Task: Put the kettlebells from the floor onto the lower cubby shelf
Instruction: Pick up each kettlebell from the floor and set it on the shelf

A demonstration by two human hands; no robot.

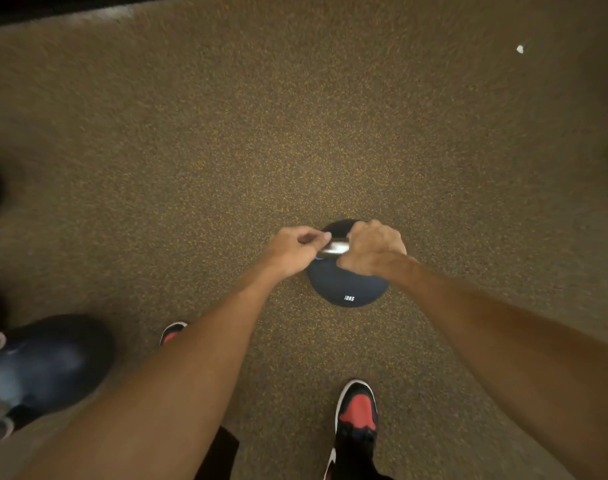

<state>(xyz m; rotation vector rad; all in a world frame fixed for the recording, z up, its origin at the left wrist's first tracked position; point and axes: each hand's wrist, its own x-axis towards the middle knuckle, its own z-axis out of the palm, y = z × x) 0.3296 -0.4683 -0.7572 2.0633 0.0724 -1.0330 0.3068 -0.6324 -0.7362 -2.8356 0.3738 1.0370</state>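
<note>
Round black 10 kg kettlebell [344, 284] w/ shiny metal handle [334, 248] at floor level on speckled brown rubber floor [295, 116]. Handle's long axis runs left-right; left hand [295, 249] & right hand [373, 249] both clenched on it. Red-black shoes [358, 415] nearer the person.

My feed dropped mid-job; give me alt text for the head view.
Both hands, left hand and right hand, grip the silver handle of a dark kettlebell marked 10KG, above the speckled floor. Another dark kettlebell sits at lower left; red-and-black shoes show below.
</note>
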